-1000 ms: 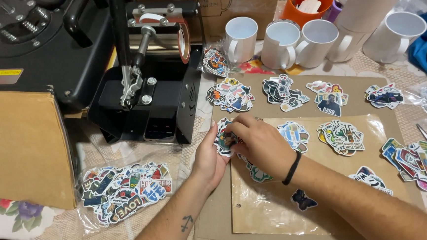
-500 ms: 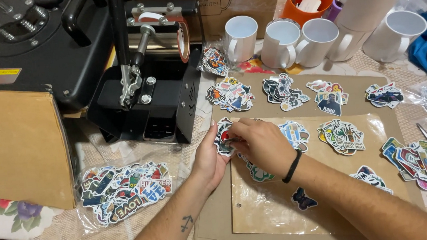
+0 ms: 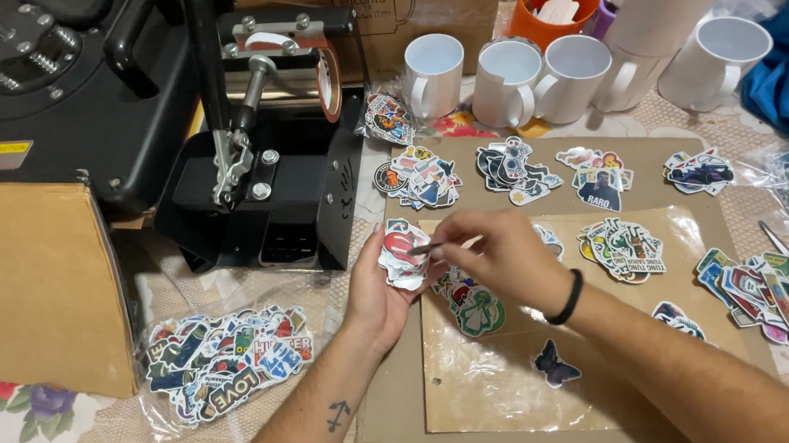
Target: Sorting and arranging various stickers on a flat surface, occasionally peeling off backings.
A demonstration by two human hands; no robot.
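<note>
— What's in the left hand?

— A small stack of stickers, cupped in the palm. The right hand pinches one sticker by its edge, just at 3 o'clock of that stack.

— And around them?

— Both hands hover over a brown cardboard sheet with sticker piles spread across it. A butterfly sticker lies at 5 o'clock from the right hand. A bag of stickers sits at 8 o'clock from the left hand. The black mug press stands at 11 o'clock, white mugs at 1 o'clock.
</note>
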